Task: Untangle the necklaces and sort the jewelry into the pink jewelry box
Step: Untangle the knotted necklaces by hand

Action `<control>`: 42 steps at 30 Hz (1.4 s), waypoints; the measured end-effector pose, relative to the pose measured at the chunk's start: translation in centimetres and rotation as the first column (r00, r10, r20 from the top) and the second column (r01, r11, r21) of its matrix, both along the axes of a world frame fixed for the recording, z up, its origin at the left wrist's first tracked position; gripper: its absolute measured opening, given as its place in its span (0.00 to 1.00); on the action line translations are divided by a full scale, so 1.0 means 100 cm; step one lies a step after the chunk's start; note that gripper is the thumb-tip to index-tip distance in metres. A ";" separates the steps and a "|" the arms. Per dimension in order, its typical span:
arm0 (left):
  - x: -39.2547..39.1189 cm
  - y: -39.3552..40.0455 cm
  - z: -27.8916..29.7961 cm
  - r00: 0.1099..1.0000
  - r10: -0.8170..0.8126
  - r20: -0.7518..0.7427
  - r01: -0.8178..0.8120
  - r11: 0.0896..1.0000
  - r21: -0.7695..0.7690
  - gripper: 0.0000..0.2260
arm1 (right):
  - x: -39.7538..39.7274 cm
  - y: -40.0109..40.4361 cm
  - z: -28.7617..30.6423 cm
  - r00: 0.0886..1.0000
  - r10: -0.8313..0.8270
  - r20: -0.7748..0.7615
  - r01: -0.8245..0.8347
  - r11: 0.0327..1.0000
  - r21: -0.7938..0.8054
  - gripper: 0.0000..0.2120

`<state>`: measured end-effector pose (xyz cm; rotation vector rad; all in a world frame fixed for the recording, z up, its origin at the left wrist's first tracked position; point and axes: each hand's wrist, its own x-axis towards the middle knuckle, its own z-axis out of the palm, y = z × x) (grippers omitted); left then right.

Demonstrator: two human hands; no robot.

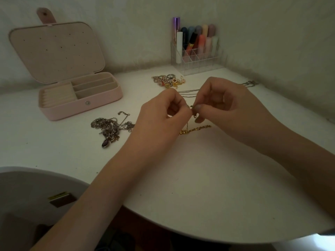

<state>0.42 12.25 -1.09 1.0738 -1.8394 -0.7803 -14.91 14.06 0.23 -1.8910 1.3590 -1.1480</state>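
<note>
- Clearly early on: the pink jewelry box (79,98) stands open at the table's left, its compartments apparently empty.
- Left hand (163,115) and right hand (224,104) both pinch a gold necklace (194,130).
- Silver tangle (110,127) and earring pile (168,80) lie unsorted.

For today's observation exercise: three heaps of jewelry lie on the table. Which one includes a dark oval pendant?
The silver tangle of chains, in front of the pink jewelry box and beside the left hand. The colourful heap and gold chain show no such pendant.
</note>
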 end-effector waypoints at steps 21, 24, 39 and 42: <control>0.004 0.005 0.014 0.919 -0.125 -0.375 0.270 0.891 0.364 0.09 | 0.002 0.001 0.007 0.926 0.065 0.372 -0.154 0.964 0.215 0.08; 0.005 0.006 0.015 0.912 -0.137 -0.387 0.291 0.880 0.374 0.10 | 0.001 0.001 0.007 0.921 0.065 0.384 -0.158 0.963 0.217 0.09; 0.009 0.006 0.015 0.902 -0.164 -0.399 0.322 0.871 0.370 0.11 | -0.002 0.000 0.011 0.840 0.031 0.542 -0.169 0.964 0.207 0.10; 0.009 0.006 0.016 0.905 -0.172 -0.389 0.320 0.879 0.354 0.09 | -0.002 0.001 0.011 0.856 0.037 0.516 -0.162 0.967 0.198 0.09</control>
